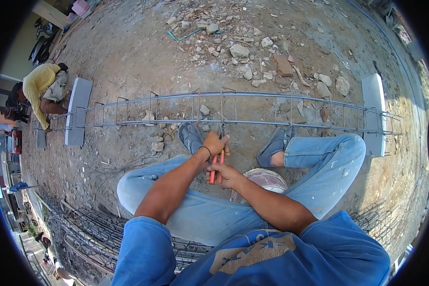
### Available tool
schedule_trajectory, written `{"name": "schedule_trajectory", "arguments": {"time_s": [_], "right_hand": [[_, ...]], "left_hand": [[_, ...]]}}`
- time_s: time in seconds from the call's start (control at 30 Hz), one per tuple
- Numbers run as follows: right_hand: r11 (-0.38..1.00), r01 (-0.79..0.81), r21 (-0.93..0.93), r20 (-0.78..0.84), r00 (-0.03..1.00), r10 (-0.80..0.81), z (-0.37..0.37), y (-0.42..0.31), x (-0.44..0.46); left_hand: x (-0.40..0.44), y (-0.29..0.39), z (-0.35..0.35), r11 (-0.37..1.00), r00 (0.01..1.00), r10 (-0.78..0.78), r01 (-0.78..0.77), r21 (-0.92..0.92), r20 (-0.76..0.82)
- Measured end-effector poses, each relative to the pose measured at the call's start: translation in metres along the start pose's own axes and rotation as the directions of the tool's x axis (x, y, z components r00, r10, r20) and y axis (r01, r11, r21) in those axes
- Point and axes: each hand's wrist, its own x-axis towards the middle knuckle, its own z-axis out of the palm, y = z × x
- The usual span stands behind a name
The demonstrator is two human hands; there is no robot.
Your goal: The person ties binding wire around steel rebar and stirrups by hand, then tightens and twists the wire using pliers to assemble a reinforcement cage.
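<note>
Red-handled pliers (pixel 214 170) stand between my knees, their jaw end pointing toward the rebar cage (pixel 252 122). My right hand (pixel 227 175) is closed around the lower part of the handles. Just above it, my left hand (pixel 214 143) is closed at the jaw end, close to the near bars; its fingers hide what they hold. The long, narrow cage has thin square stirrups along its length. It rests across two pale blocks, a left block (pixel 78 112) and a right block (pixel 374 117).
An upturned bucket (pixel 266 179) is beneath me. Stacked rebar cages (pixel 95 233) lie behind me. Broken stones (pixel 239 51) and a brick piece (pixel 283 66) litter the ground beyond. A co-worker in a yellow shirt (pixel 39 83) bends at the cage's left end.
</note>
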Motion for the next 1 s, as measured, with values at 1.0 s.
{"name": "schedule_trajectory", "arguments": {"time_s": [1.0], "right_hand": [[0.951, 0.209, -0.226, -0.280, 0.921, -0.269, 0.035, 0.023, 0.009]], "left_hand": [[0.001, 0.004, 0.015, 0.821, 0.969, 0.033, 0.113, 0.559, -0.244]]}}
